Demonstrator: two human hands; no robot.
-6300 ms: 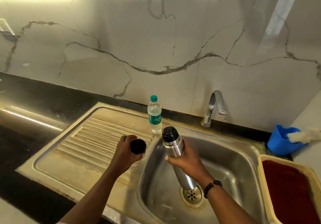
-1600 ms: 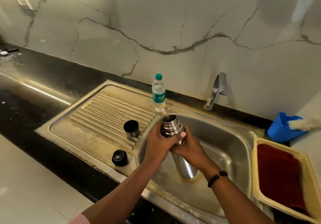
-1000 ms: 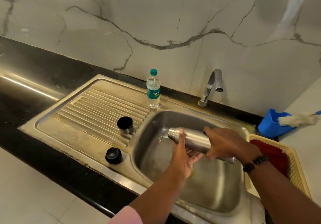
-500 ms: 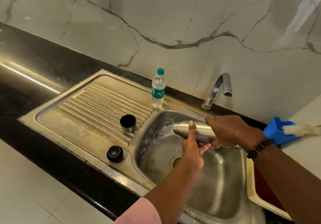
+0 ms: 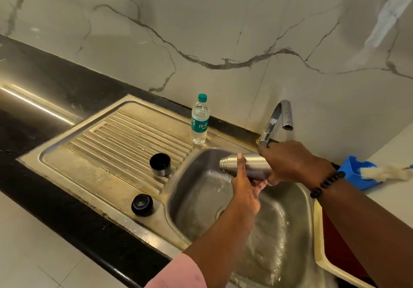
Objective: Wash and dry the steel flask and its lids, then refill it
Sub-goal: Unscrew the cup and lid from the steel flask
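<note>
**Open flask held sideways over the sink bowl**

The steel flask [image 5: 245, 167] lies nearly level above the sink bowl [image 5: 196, 189], its uncapped mouth pointing left. Only the neck and front half show; the base end is hidden inside the right hand [image 5: 292, 165], whose fingers wrap round the body. The left hand [image 5: 245, 189] comes up from below, thumb laid against the flask near the neck; how its other fingers sit under the flask cannot be made out. Water glistens on the bowl floor, and the drain is mostly covered by the left forearm.

Two lids stand on the ribbed drainboard [image 5: 111, 144]: one steel cup lid [image 5: 160, 165], open side up, and one black stopper [image 5: 142, 204] nearer the front edge. One plastic water bottle [image 5: 200, 120] with a green cap stands upright at the back of the drainboard. One tap [image 5: 279, 118] curves over the bowl. At the right, one blue holder [image 5: 355, 173] with a brush is cut off by the frame edge, as is one cream basket [image 5: 319, 243].
</note>
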